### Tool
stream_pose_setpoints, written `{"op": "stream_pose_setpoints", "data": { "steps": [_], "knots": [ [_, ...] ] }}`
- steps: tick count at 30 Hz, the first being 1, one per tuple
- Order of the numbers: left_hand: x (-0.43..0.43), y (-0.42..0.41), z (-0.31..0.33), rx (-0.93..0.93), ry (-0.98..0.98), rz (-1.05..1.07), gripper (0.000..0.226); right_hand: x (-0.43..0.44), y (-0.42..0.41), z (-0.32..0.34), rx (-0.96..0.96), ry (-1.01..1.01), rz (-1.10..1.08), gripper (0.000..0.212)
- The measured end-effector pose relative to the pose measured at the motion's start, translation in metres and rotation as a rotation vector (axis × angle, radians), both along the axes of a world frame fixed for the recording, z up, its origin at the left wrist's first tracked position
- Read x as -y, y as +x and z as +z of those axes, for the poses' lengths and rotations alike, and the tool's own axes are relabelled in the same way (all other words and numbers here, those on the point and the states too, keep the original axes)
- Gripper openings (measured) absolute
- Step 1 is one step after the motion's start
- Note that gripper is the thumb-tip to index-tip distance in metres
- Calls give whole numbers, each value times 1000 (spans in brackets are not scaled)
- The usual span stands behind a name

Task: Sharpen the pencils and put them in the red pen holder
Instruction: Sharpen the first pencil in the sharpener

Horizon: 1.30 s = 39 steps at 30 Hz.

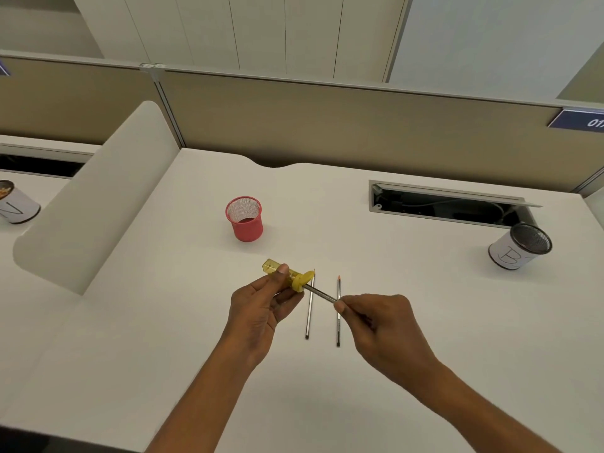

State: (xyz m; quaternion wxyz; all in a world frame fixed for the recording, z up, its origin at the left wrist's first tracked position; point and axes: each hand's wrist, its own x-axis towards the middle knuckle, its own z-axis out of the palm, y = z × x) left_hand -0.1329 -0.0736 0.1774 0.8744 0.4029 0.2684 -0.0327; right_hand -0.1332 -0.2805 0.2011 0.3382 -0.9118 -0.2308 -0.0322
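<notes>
Left hand grips clear yellow sharpener | right hand pinches slim pencil in it | red mesh holder upright

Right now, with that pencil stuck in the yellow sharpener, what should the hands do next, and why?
Probably twist the pencil. The right hand pinches its free end, its tip sits inside the sharpener held by the left hand, and the red holder looks empty. Two more pencils wait on the desk.
</notes>
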Motion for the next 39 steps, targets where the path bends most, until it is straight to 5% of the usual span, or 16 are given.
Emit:
{"op": "stream_pose_setpoints", "data": {
  "steps": [4,7,11,17,20,24,27,29,31,36,38,39],
  "knots": [
    [0,-3,-4,17,7,-19,27,3,12,14,-994,546,-271,26],
    [2,-5,-6,10,9,5,30,7,17,18,-1170,542,-220,27],
    [2,-3,-5,10,-4,49,27,-3,14,21,-832,427,-140,32],
    [-4,1,-2,2,-53,88,19,10,7,12,-15,70,-17,28],
    [-3,0,-2,-14,-54,82,18,13,6,2,215,0,49,13],
    [2,0,-2,-32,-60,84,18,19,8,-6,627,-391,120,21],
    [5,-1,-1,-13,-65,61,20,18,7,-7,762,-450,127,17],
    [5,-2,-2,2,-57,47,22,14,4,-6,648,-354,78,20],
    [5,-3,-3,16,-47,46,24,7,0,-4,324,-117,-36,26],
    [5,-4,-5,57,35,20,28,8,20,11,-896,540,-370,30],
    [6,-5,-6,49,30,24,30,11,22,15,-962,535,-329,32],
    [6,-5,-7,40,20,29,31,11,20,13,-813,429,-268,31]
  ]
}}
